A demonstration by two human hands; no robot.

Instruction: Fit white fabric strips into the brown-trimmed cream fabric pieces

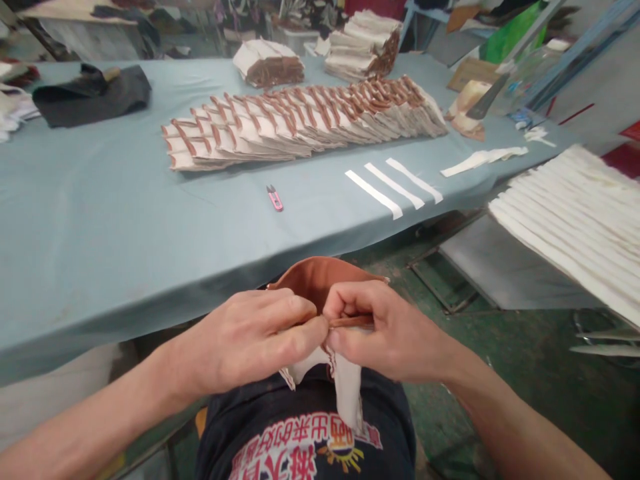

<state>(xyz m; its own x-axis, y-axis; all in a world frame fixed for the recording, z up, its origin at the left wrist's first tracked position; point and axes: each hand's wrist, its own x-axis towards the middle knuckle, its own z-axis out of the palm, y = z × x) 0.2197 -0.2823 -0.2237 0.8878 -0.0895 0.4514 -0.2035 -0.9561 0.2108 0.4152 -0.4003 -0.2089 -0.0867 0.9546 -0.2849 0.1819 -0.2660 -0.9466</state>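
Note:
Both hands pinch a brown and off-white sewn fabric piece (320, 275) close to my body, below the table edge. My left hand (270, 333) grips its folded edge from the left, thumb and forefinger pressed together. Just beside it, fingertips nearly touching, my right hand (370, 327) is closed on the same brown edge. The brown side curves up behind the fingers, while the off-white lining hangs down beneath them. Part of the edge is hidden by my fingers. On the table beyond lies a pair of pink thread snips (275, 199).
Overlapping brown-edged fabric pieces (300, 123) form a long row on the blue-green table cloth (125, 220). Several white strips (395, 187) lie near the front edge. Dark folded cloth (93, 97) sits at left; stacked white fabric (580, 213) stands at right.

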